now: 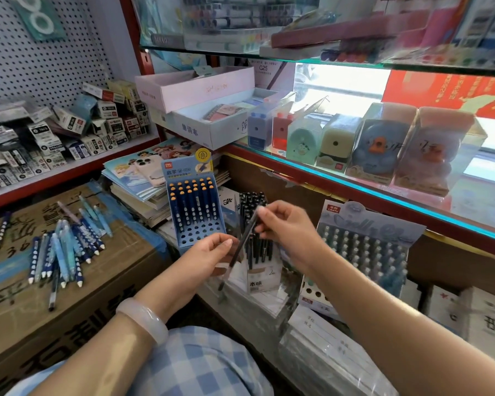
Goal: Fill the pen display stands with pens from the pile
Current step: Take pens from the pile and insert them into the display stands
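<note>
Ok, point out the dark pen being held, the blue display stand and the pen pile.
dark pen (242, 247), head view, mid-barrel.
blue display stand (196, 224), head view, front grid.
pen pile (65, 250), head view, centre.

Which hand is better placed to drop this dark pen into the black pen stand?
Probably right. The right hand pinches the dark pen's top, directly over the black stand; the left hand holds it lower down.

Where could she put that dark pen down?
Bare cardboard lies on the box, nearer her than the pen pile. Empty holes remain at the front of the blue stand. The black-pen stand and grey stand look packed; shelves are crowded.
</note>
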